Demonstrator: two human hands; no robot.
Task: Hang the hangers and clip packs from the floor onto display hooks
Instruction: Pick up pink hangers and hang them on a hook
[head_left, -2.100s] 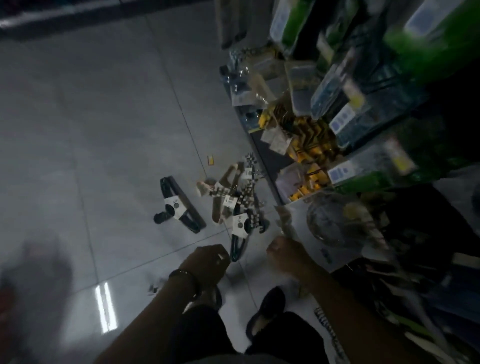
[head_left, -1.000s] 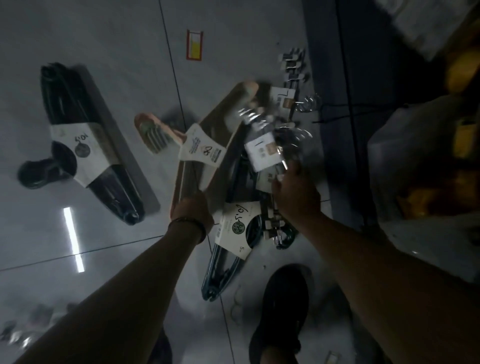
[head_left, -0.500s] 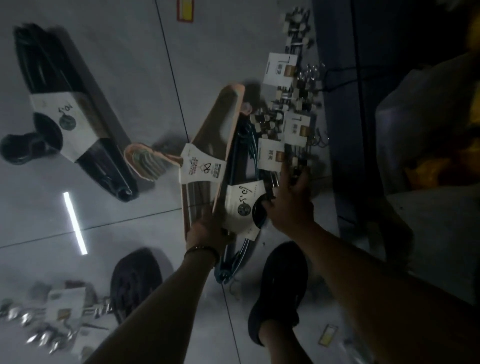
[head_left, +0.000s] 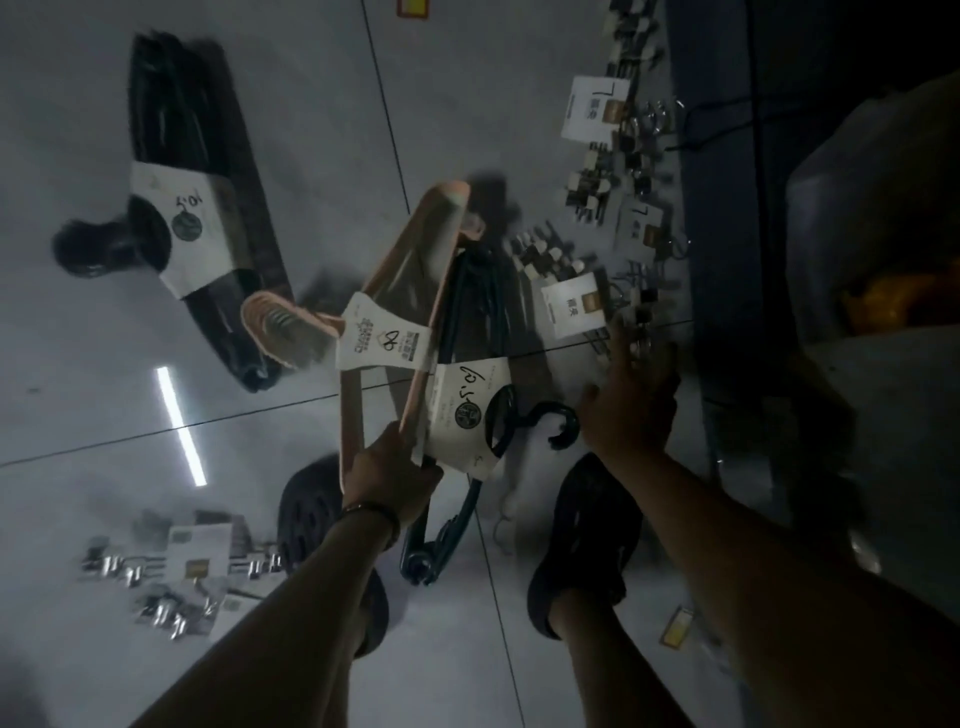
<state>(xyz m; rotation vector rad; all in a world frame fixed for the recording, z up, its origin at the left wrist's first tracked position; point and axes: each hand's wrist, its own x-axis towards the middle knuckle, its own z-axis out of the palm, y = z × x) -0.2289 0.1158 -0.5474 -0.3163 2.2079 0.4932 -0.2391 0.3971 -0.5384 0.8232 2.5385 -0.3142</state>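
Rightward went the right hand (head_left: 631, 405), off the dark teal plastic hanger bundle (head_left: 462, 405) toward a white-carded clip pack (head_left: 571, 312), fingers seemingly spread, empty. The left hand (head_left: 389, 470) gripped one end of the peach plastic hanger bundle (head_left: 436, 228) by the grey tiled floor (head_left: 311, 130); lifting could snag the teal one.

Single head-worn wide-angle view, aimed steeply down at tiled floor (head_left: 291, 119). Close range: left hand (head_left: 387, 473) and right hand (head_left: 628, 410) mid-frame, arms entering from bottom edge. Dark shelf base (head_left: 727, 234) along right side.
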